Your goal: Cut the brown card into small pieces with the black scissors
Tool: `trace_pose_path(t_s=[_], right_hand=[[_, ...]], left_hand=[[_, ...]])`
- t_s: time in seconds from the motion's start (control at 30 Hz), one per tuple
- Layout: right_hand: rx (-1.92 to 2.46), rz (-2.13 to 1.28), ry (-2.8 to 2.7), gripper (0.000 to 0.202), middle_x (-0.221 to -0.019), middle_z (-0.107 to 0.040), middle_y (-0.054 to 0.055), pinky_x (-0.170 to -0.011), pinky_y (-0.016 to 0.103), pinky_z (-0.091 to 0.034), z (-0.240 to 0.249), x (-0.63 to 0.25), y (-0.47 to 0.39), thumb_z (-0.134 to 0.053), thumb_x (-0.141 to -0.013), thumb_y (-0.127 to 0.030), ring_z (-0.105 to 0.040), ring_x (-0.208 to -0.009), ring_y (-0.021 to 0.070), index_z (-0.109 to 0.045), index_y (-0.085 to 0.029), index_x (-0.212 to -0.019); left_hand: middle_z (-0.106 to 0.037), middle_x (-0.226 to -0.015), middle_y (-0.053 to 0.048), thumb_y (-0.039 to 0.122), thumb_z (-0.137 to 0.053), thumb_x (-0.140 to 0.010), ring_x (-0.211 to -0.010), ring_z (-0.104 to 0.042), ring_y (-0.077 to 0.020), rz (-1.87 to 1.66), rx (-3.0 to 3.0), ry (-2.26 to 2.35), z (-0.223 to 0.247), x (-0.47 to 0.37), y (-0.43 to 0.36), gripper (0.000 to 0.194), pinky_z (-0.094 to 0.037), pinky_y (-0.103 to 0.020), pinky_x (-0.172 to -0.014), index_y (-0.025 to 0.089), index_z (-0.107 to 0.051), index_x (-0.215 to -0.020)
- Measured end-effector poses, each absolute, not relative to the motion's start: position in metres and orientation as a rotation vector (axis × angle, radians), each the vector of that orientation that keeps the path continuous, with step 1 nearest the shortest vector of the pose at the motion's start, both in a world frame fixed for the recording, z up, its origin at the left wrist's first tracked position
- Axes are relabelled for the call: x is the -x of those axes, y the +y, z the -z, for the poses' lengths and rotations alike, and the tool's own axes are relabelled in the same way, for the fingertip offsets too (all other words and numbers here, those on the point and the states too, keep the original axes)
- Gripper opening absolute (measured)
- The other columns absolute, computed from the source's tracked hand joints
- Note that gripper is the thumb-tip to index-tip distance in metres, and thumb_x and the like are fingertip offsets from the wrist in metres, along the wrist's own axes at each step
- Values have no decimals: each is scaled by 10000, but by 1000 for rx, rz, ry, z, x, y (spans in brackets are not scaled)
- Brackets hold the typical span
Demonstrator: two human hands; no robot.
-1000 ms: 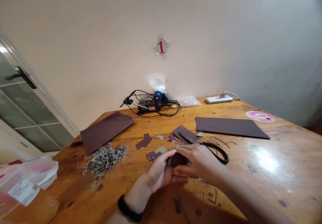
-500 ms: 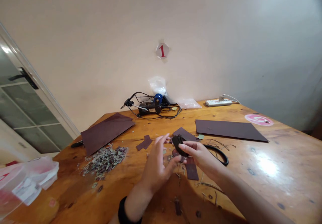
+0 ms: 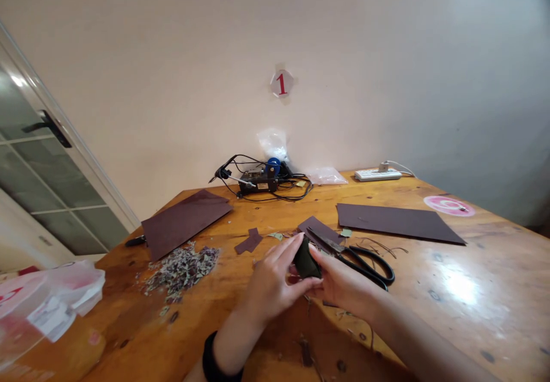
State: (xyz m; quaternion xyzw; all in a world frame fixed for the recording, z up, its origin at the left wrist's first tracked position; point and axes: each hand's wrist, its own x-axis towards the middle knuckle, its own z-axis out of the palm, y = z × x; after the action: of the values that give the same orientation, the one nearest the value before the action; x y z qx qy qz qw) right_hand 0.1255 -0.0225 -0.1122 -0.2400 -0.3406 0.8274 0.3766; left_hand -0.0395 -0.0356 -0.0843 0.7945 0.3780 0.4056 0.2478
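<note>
Between my two hands, above the table's middle, is a small dark green piece [image 3: 306,260] with a curved, folded look; its exact kind cannot be made out. My left hand [image 3: 272,273] closes on its left side, thumb beneath and fingers along the top. On the other side, my right hand [image 3: 344,279] grips it with thumb and fingers. Black-handled scissors [image 3: 361,259] lie just beyond my right hand, blades pointing to the upper left across a dark brown sheet piece [image 3: 315,225]. Scraps beneath my hands are partly hidden.
A heap of dried, shredded leaves [image 3: 184,268] lies left, beside dark brown sheets [image 3: 184,221]. Another long brown sheet [image 3: 399,223] is at right. A black device with cables [image 3: 260,182] and a power strip [image 3: 377,174] stand at the back. A plastic bag [image 3: 55,296] occupies the left edge.
My left hand has come in from beside the dark piece and closed on it together with my right. The piece has turned, showing a green face. The scissors' blades are now uncovered.
</note>
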Motion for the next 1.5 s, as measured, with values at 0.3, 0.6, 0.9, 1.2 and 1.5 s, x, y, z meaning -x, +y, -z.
trace_pose_path(t_s=[0.3, 0.6, 0.9, 1.2, 1.5], right_hand=[[582, -2190, -673, 423, -677, -705, -1, -563, 190, -500, 128, -125, -16, -786, -653, -487, -612, -551, 91, -695, -176, -925], [474, -2253, -612, 380, -833, -755, -11, -683, 253, -522, 115, -126, -21, -794, -680, -402, -708, -666, 150, -665, -234, -996], [452, -2247, -772, 485, -859, -757, 51, -636, 180, -527, 118, -125, -21, -732, -696, -541, -688, -700, 112, -696, -171, -1008], [428, -2218, -758, 377, -847, -751, 40, -515, 141, -481, 116, -123, -25, -730, -728, -488, -686, -716, 117, -724, -174, -937], [431, -2295, -830, 349, -841, -754, 56, -528, 163, -495, 112, -130, -23, -768, -704, -415, -714, -747, 161, -719, -152, -929]], left_hand=[[-483, -1373, -199, 522, -555, -832, -1255, -479, -292, -1046, -2856, 890, 99, 48, -18, 797, -437, -442, -1016, 192, -210, -1471], [-452, -1409, -166, 409, -447, -938, -1303, -414, -283, -944, -2688, 895, 92, 44, -28, 585, -396, -478, -1045, 189, -276, -1453], [-490, -1389, -114, 547, -657, -761, -1276, -453, -284, -990, -2331, 919, 89, 45, -26, 753, -382, -455, -1060, 270, -381, -1405], [-525, -1336, -107, 556, -700, -700, -1220, -497, -278, -1022, -2293, 855, 93, 44, -27, 790, -441, -432, -1004, 295, -400, -1382], [-496, -1370, -109, 373, -764, -720, -1254, -470, -269, -883, -2373, 845, 80, 46, -35, 818, -413, -445, -1037, 277, -322, -1402]])
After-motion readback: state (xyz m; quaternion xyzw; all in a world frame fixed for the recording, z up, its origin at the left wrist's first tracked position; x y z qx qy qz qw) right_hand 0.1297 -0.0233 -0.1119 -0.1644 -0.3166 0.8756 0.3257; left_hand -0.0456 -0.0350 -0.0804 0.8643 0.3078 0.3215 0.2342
